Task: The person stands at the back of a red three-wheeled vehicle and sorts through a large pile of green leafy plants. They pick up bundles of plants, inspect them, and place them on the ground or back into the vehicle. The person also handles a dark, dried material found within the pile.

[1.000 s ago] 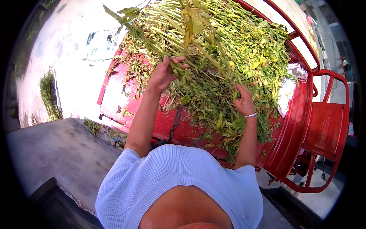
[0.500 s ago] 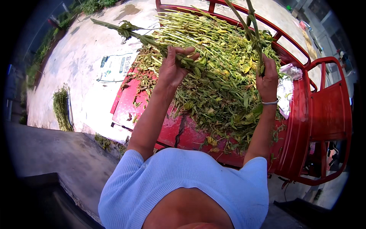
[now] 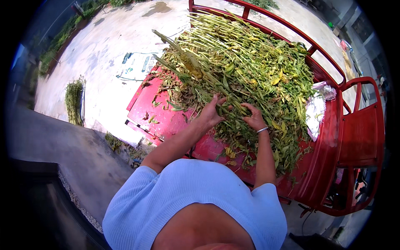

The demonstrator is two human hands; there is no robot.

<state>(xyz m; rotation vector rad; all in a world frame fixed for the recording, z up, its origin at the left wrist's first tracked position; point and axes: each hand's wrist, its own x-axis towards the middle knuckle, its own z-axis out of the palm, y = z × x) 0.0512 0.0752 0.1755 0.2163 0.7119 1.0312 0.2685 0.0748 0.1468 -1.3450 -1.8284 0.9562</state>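
Observation:
Long green stalks (image 3: 189, 62) with pods, which look like sesame, slant up and to the left from between my hands. My left hand (image 3: 212, 111) curls round their lower part, thumb on top. Close beside it on the right, my right hand (image 3: 254, 118), with a bracelet at the wrist, has its fingers bent round the leafy end of the same stalks. Leaves partly hide the fingertips of both hands. Beneath and beyond them lies a broad heap of cut stalks and leaves (image 3: 266, 71), yellowish stems at the far side, leafy tops nearer me.
The heap rests on a red cart bed (image 3: 143, 98) with a red rail (image 3: 291, 27) at the back and a red frame (image 3: 360, 137) on the right. A white sack (image 3: 315, 110) lies by the frame. A tied bundle (image 3: 74, 102) stands on the ground at left, near a printed sack (image 3: 135, 66).
Both hands have come down and closer together, nearer my body. The stalk that my right hand held upright apart now lies together with those in my left hand.

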